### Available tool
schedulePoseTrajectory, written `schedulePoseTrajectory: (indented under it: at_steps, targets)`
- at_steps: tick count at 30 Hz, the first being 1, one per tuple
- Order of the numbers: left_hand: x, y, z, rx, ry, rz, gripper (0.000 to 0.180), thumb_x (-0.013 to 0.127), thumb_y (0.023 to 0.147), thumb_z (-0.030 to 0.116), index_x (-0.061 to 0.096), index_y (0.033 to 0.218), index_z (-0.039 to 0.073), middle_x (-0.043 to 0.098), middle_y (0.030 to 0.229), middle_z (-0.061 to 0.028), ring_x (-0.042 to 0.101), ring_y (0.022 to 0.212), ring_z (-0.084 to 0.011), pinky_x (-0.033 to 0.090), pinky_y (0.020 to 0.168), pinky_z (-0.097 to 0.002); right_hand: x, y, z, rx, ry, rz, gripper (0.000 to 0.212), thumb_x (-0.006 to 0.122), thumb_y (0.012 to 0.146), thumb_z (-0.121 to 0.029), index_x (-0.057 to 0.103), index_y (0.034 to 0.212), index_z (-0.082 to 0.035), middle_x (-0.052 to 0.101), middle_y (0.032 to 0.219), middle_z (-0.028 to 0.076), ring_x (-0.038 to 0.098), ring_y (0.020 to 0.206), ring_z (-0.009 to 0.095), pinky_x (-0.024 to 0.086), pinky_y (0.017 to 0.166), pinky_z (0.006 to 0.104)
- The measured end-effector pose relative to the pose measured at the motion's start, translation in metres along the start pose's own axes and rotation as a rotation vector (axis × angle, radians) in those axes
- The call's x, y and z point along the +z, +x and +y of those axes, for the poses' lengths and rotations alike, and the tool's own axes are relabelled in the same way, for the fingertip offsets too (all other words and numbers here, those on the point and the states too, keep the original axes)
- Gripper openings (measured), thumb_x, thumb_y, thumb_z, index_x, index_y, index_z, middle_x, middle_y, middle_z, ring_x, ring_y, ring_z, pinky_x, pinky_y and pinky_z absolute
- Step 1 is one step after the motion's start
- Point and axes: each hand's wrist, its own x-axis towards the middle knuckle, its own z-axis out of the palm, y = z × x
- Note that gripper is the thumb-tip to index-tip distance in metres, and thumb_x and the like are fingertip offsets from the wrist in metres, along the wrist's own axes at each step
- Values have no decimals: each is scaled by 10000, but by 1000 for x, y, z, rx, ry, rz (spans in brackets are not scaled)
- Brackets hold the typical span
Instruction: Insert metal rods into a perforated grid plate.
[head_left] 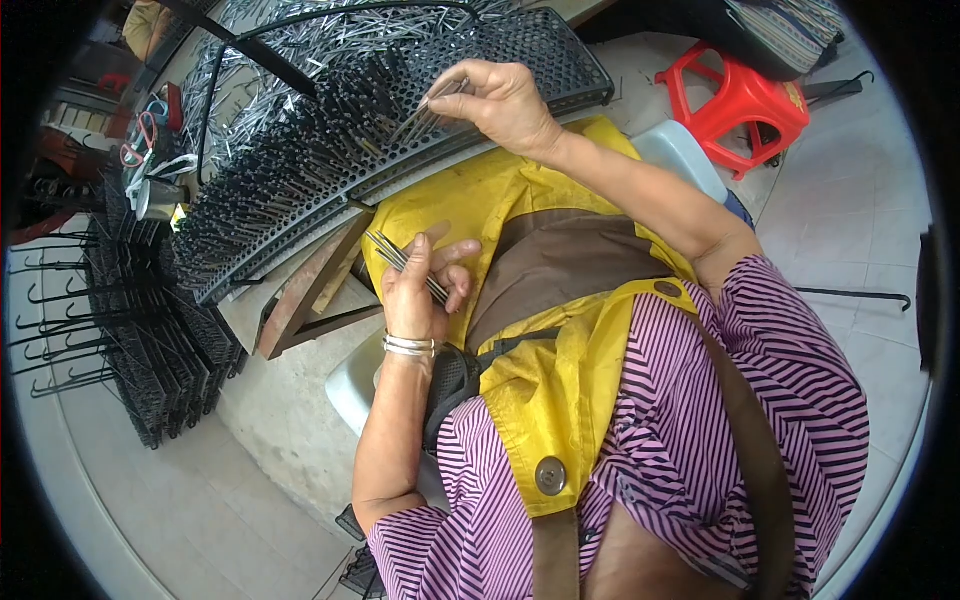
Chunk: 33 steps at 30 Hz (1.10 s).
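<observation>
Rods (pixel 432 102), thin and metal, were pinched in the right hand (pixel 500 100), whose fingers were closed on a few of them with the tips down at the holes of the black perforated rack (pixel 540 45). The left hand (pixel 415 285) was closed around a spare bundle of rods (pixel 400 258), held low over the yellow apron (pixel 560 400), well apart from the rack.

In the head view, the step looked like seating rods into holes. The left part of the rack was already dense with standing rods (pixel 280 170); the next move would call for a steady aim at one free hole. Open holes lay toward the rack's right edge, with room there; a red stool (pixel 740 100) stood beyond.
</observation>
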Motion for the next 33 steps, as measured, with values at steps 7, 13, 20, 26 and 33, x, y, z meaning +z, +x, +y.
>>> schedulePoseTrajectory:
  at_steps: [7, 13, 20, 26, 33]
  targets:
    - [0, -1, 2, -4, 29, 23, 396, 387, 892, 276, 429, 1099, -60, 591, 865, -216, 478, 467, -162, 317, 350, -207, -6, 5, -1, -49, -28, -52, 77, 587, 769, -22, 606, 840, 0, 623, 787, 31, 574, 725, 59, 466, 650, 169]
    - [-2, 0, 0, -11, 30, 20, 400, 388, 892, 274, 426, 1100, -66, 590, 865, -219, 478, 468, -160, 329, 361, -211, -5, 10, -7, -77, -226, -135, 76, 576, 770, -45, 608, 831, -12, 620, 752, 34, 569, 695, 51, 453, 617, 180]
    - [-2, 2, 1, -2, 32, 17, 398, 391, 889, 267, 419, 1099, -70, 587, 866, -222, 468, 461, -159, 320, 359, -212, 25, 39, -24, -264, -727, -230, 122, 579, 694, -93, 576, 731, 23, 548, 573, 160, 579, 591, 238, 436, 558, 325]
    - [-3, 0, 4, -2, 27, 23, 386, 381, 891, 250, 413, 1101, -73, 586, 861, -225, 464, 454, -161, 315, 353, -214, 41, 45, -35, -157, -908, -290, 108, 570, 679, -78, 555, 684, 29, 547, 600, 185, 567, 623, 317, 439, 590, 383]
    - [-1, -1, 4, -13, 20, 21, 385, 370, 896, 248, 407, 1104, -74, 586, 858, -226, 464, 451, -162, 312, 344, -216, 34, 38, -28, -269, -800, -217, 77, 571, 676, -62, 574, 713, 5, 559, 592, 155, 576, 572, 271, 449, 542, 339]
